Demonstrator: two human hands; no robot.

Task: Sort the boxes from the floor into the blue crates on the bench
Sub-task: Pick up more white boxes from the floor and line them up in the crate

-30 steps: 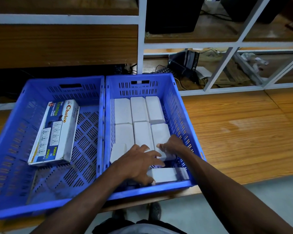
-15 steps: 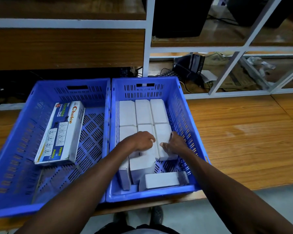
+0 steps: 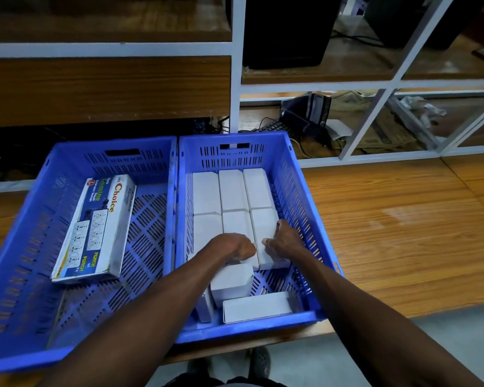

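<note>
The white boxes (image 3: 232,191) lie packed in rows inside the right blue crate (image 3: 299,191), with three more loose ones near its front wall, one of them standing tilted. Both hands sit in this crate: the left hand (image 3: 232,245) has its fingers curled down over the middle box of the second row, and the right hand (image 3: 284,241) clasps the box beside it, thumb at its near end. The left blue crate (image 3: 25,233), touching the first, holds one long printed box (image 3: 95,230) lying flat. Both crates rest on the wooden surface (image 3: 403,233), below white-framed shelves (image 3: 235,79)
</note>
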